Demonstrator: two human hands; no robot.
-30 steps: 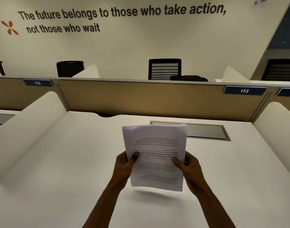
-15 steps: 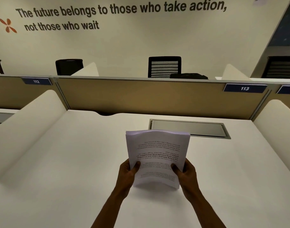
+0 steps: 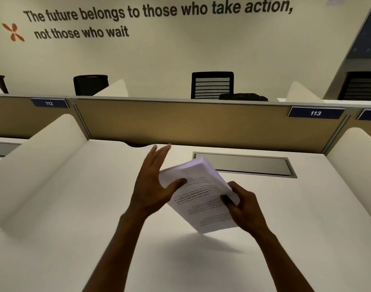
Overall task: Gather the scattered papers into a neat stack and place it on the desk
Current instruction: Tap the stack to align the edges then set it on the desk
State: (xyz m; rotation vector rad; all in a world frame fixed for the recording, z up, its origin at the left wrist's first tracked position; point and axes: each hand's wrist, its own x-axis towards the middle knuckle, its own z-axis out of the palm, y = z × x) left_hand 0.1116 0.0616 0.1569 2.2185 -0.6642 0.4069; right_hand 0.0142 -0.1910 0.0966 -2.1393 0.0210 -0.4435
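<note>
Hard to see: the print on the stack of papers (image 3: 198, 193) is upside down and too small to read; the left hand's fingers (image 3: 159, 153) are blurred; the stack hides the right hand's fingers, and both forearms run off the bottom edge.
Papers: a thick white stack with printed text on the top sheet, edges roughly squared, tilted with its far end raised and turned to the left.
Position: held in the air above the white desk (image 3: 75, 207), casting a shadow on it, just in front of a grey metal flap (image 3: 243, 165) set into the desk.
Right hand (image 3: 244, 207): clamped on the stack's right edge, thumb on top.
Left hand (image 3: 153, 186): spread open, fingers straight and pointing away, flat against the stack's left edge, thumb resting on the top sheet; not gripping.
Background: a tan divider (image 3: 190, 125) crosses behind the desk.
</note>
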